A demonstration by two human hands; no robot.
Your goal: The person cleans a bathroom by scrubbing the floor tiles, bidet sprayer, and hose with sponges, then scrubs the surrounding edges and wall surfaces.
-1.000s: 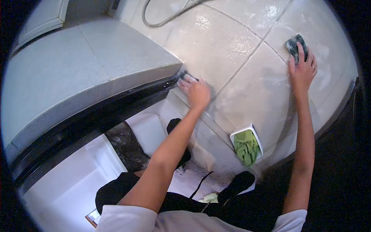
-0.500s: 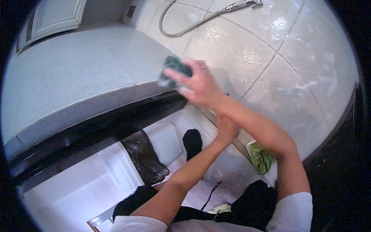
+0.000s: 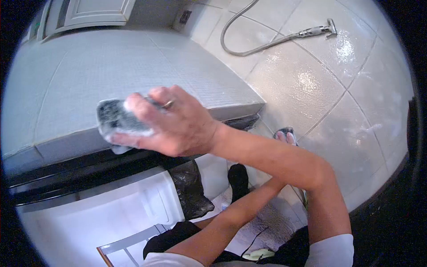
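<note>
Swung across from wet tiles [image 3: 284,95] to ledge [image 3: 98,75] within a second, with the right hand [image 3: 178,122].
Pinching a soapy pad [image 3: 116,116] between thumb and bent fingers at the ledge's front edge, so now divided between ledge and tiles; blurred, impossible to confirm as touching. Resting two slightly parted fingers of the left hand [image 3: 285,137] on a second pad [image 3: 285,129] against the wet tiles; mostly hidden behind the right forearm [image 3: 271,155], too covered to tell whether gripping.

- A silver flexible hose [image 3: 242,54], which is curved, with a metal head [image 3: 330,29] at its end
- A white cabinet door [image 3: 98,10], with raised panel
- A black plastic bag [image 3: 188,190], beside the white container [image 3: 162,200]
- A small dark fitting [image 3: 185,17]
</note>
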